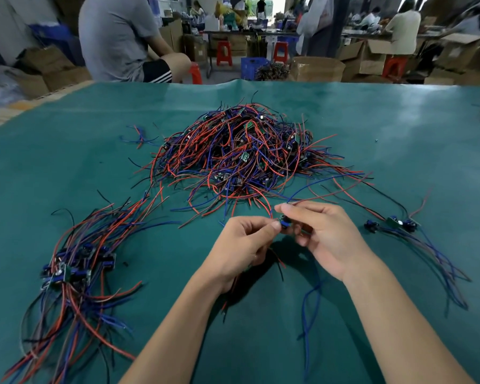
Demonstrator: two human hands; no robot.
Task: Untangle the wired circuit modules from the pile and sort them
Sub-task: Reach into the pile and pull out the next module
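Observation:
A big tangled pile [239,156] of red, blue and black wires with small green circuit modules lies at the table's middle. In front of it my left hand [241,245] and my right hand [322,234] both pinch one small blue module [283,221] between thumb and fingers, just above the green mat. Its red and blue wires trail toward the pile and hang down under my hands. A sorted bundle of modules [75,270] with wires laid alongside lies at the left. A smaller group of modules [394,223] lies at the right.
The green mat [399,128] covers the table. A few loose wires [139,137] lie left of the pile. Beyond the far edge a person in a grey shirt [119,37] sits, with cardboard boxes, red stools and other workers further back.

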